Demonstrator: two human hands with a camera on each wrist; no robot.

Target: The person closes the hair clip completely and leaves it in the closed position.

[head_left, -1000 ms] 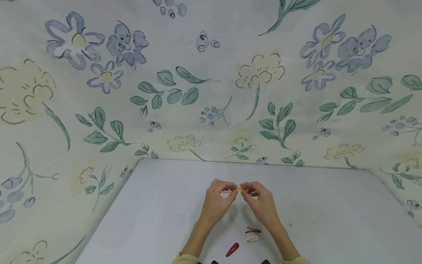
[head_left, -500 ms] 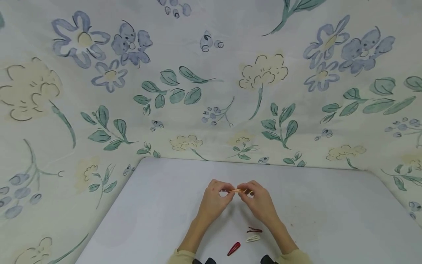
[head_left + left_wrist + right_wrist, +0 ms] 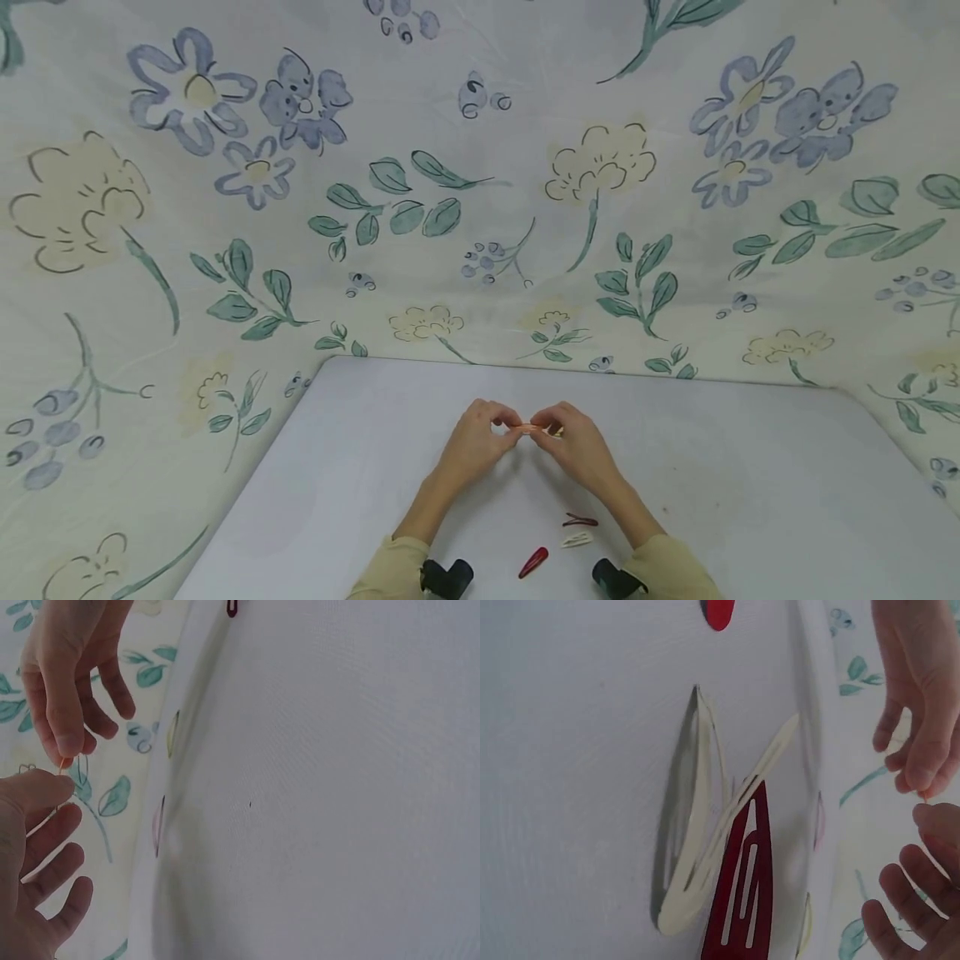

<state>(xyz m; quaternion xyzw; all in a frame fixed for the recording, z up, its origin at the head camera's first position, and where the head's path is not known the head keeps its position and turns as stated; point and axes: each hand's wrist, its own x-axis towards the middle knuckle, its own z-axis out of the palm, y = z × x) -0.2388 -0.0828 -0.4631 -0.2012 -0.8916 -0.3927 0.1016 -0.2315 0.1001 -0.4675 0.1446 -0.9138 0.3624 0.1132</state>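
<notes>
Above the middle of the white table, my left hand and right hand meet at the fingertips. Both pinch a small orange hair clip between thumb and forefinger, one at each end. The other fingers of my left hand spread loosely in the left wrist view. Most of the clip is hidden by the fingers; a thin orange edge of the hair clip shows there. Beyond the hands, a yellow clip and a pink clip lie seen nearly edge-on.
Nearer the body lie a red snap clip, a cream clip and a dark red clip. In the right wrist view the cream clip overlaps the dark red clip. Flower-patterned cloth rises behind the white table.
Both hands have shifted slightly left and a little up in the head view, still pinching the orange hair clip. The clips near the body have not been moved.
</notes>
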